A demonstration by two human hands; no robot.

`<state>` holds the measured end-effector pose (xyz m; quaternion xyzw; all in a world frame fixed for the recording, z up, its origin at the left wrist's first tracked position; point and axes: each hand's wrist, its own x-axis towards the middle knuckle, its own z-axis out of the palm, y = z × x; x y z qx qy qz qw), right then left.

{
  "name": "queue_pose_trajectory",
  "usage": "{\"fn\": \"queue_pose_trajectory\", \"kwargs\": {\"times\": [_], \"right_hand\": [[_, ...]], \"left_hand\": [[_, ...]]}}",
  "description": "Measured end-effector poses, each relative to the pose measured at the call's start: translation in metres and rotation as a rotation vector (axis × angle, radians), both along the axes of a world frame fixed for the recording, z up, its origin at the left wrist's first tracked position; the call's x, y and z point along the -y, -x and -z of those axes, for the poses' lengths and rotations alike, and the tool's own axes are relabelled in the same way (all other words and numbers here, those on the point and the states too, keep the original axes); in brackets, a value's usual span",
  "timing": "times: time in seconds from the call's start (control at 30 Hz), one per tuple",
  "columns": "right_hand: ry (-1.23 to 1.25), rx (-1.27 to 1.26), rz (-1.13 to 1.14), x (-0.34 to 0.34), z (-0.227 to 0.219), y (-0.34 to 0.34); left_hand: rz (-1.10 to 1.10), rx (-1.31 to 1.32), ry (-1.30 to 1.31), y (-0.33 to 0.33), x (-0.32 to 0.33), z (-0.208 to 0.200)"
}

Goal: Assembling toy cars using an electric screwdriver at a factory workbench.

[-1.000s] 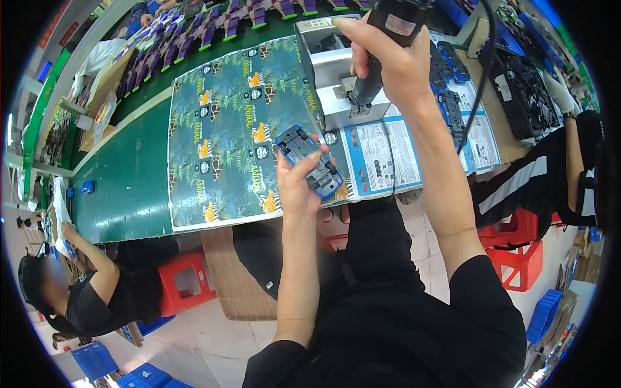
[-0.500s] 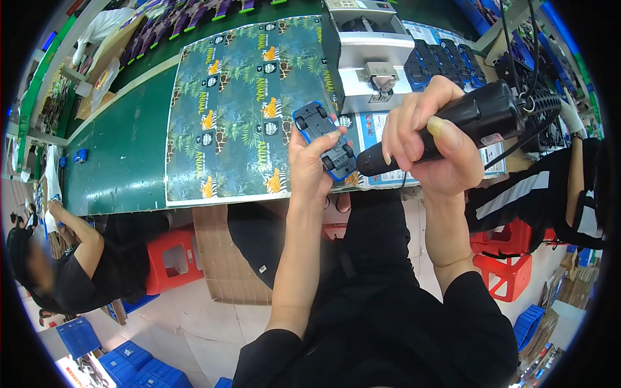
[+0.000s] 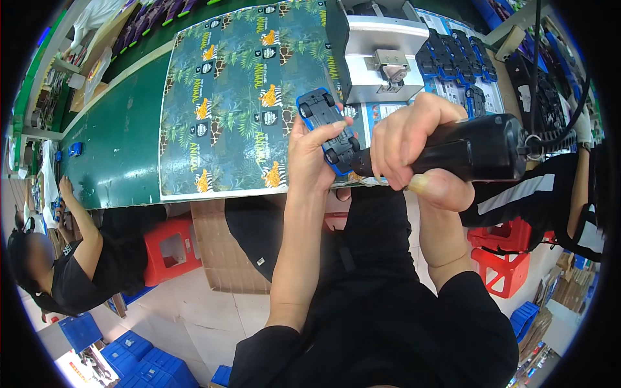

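My left hand (image 3: 315,152) grips a blue toy car (image 3: 328,129), its black underside and wheels turned up and the thumb pressed across it. In my right hand (image 3: 420,145) is a black electric screwdriver (image 3: 482,149), held nearly level with its cable running off to the right. The screwdriver's tip end meets the near end of the car's underside; the bit itself I cannot make out. Both hands are above the table's front edge, over a printed sheet (image 3: 239,110) with animal and leaf patterns.
A silver metal machine (image 3: 378,48) stands just beyond my hands. Several more blue cars with black undersides (image 3: 453,58) lie to its right. Far left, a small blue car (image 3: 76,149) rests on the green table (image 3: 123,161). Co-workers sit at both sides, near red stools (image 3: 171,249).
The screwdriver's tip has come onto the car, and my right hand's fingers have wrapped further round its body. The car has shifted slightly, and the view has moved a little.
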<state>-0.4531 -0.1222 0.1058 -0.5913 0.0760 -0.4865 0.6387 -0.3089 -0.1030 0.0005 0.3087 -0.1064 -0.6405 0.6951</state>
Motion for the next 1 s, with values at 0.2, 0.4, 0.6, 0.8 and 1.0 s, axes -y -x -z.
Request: {"fn": "queue_pose_trajectory", "kwargs": {"times": [0.2, 0.4, 0.6, 0.8, 1.0], "right_hand": [[0.037, 0.03, -0.011, 0.002, 0.004, -0.001], [-0.025, 0.058, 0.026, -0.003, 0.001, 0.002], [0.122, -0.095, 0.08, -0.002, 0.002, 0.009], [0.098, 0.21, 0.022, 0.0, -0.008, 0.033], [0.109, -0.124, 0.57, 0.016, 0.023, 0.083]], "left_hand": [[-0.003, -0.02, 0.035, -0.002, 0.0, 0.005], [-0.008, -0.01, 0.023, -0.001, 0.001, 0.004], [0.01, -0.031, 0.058, -0.001, -0.002, 0.005], [0.018, -0.119, 0.158, -0.004, -0.007, 0.002], [-0.056, 0.316, 0.202, -0.03, -0.002, -0.021]]}}
